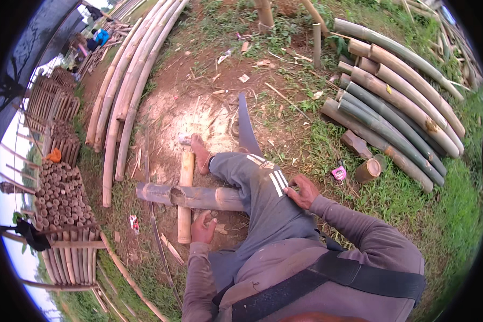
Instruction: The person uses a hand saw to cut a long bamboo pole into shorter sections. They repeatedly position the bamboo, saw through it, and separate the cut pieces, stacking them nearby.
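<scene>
I record two lengths of bamboo, set crosswise on the ground before me. The upper one, a dark bamboo pole [209, 198], is thick, grey-brown and blotched; it lies sideways, its left end exposed, its right end hidden at my leg. Left of the crossing, I note a dark curved break in its surface, and cannot tell whether this is a joint or a cut. The lower one, a pale bamboo piece [184, 224], is slimmer, straight and yellowish-tan; it points away from me, passes beneath the pole, shows at both ends, and finishes just beside my bare foot.
</scene>
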`<act>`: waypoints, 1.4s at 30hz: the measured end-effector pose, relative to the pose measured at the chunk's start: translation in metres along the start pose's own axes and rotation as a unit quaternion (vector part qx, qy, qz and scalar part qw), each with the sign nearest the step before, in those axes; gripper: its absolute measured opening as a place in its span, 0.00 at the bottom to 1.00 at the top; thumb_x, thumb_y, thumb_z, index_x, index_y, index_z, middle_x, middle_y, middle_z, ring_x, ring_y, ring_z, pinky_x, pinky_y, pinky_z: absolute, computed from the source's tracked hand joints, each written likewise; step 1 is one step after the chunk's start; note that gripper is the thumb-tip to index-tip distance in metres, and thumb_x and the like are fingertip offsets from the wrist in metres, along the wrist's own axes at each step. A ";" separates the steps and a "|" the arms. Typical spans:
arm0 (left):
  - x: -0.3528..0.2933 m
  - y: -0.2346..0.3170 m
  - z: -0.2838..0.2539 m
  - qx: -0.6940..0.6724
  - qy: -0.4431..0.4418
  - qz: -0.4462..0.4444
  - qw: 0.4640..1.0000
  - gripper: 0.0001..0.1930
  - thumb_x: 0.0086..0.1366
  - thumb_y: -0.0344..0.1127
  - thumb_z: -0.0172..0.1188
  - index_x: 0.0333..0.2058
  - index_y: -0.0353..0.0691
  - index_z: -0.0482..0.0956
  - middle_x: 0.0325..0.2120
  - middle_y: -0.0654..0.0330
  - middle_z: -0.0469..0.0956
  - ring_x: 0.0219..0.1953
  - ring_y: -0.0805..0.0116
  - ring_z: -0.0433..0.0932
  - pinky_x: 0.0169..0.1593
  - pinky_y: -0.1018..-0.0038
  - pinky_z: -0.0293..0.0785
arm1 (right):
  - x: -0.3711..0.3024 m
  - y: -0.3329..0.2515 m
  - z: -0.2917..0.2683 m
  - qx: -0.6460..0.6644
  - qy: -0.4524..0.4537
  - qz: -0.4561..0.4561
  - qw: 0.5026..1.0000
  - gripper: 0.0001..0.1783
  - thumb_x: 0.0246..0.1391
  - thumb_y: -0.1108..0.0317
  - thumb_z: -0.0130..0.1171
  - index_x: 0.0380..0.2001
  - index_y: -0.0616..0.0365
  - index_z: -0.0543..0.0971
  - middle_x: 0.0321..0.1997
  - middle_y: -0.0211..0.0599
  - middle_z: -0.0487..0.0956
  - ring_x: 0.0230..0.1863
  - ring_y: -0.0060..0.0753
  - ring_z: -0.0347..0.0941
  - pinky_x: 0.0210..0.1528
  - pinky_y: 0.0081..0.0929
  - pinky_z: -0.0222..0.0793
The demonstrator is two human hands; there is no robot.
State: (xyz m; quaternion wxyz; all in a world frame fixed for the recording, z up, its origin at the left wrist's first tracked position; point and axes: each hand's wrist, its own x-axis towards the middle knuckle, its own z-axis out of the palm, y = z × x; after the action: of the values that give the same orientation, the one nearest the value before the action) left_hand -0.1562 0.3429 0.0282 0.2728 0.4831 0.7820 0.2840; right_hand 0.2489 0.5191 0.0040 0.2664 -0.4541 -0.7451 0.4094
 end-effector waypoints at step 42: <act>-0.135 -0.121 0.077 -0.091 -0.067 -0.096 0.989 0.22 0.69 0.36 0.68 0.58 0.31 0.80 0.46 0.46 0.86 0.47 0.59 0.86 0.53 0.67 0.83 | -0.170 0.124 0.025 -0.244 -0.004 0.454 0.857 0.25 0.62 0.56 0.61 0.61 0.48 0.77 0.64 0.45 0.77 0.67 0.52 0.74 0.69 0.57 0.66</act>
State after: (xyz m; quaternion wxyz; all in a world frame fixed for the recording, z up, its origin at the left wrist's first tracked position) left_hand -0.1234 0.1888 -0.0903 0.3929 0.3969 0.7759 0.2935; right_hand 0.3630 0.3890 -0.1192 -0.0714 -0.7907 -0.5334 0.2918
